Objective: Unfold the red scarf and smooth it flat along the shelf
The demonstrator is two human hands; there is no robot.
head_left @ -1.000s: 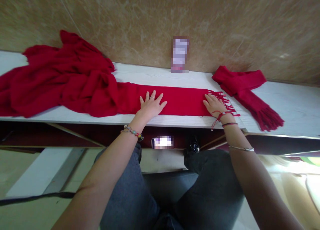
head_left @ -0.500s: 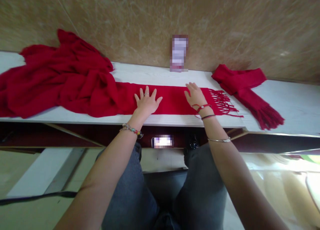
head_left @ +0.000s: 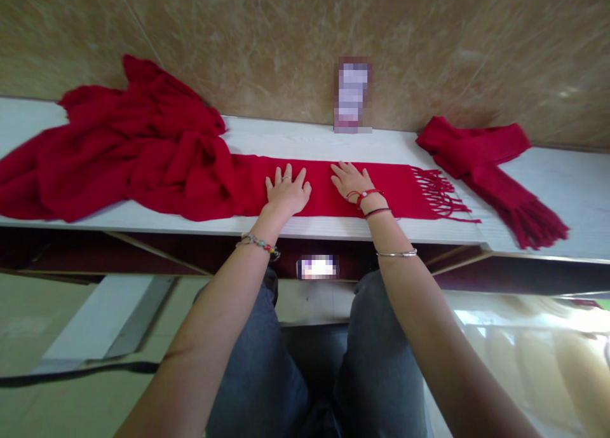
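Note:
A red scarf [head_left: 324, 193] lies across the white tabletop, its middle stretch flat and its fringe [head_left: 436, 193] spread out toward the right. My left hand [head_left: 288, 191] rests palm down on the flat stretch, fingers spread. To its right, my right hand [head_left: 351, 182] also lies on the scarf with its fingers extended. The left part of the cloth is heaped in loose folds [head_left: 143, 158] against the wall. Farther right sits a second, folded red scarf [head_left: 490, 171], its fringed end pointing toward the front edge.
A marbled brown wall [head_left: 267, 44] rises behind the white tabletop [head_left: 286, 133]. A blurred-out upright item [head_left: 352, 95] leans on it. Below the front edge are dark open compartments [head_left: 162, 247], with a blurred bright item [head_left: 318, 267] in the middle one.
My right hand has slid left along the scarf, away from the fringe and closer to my left hand. My left hand stays spread on the cloth. The view has shifted slightly.

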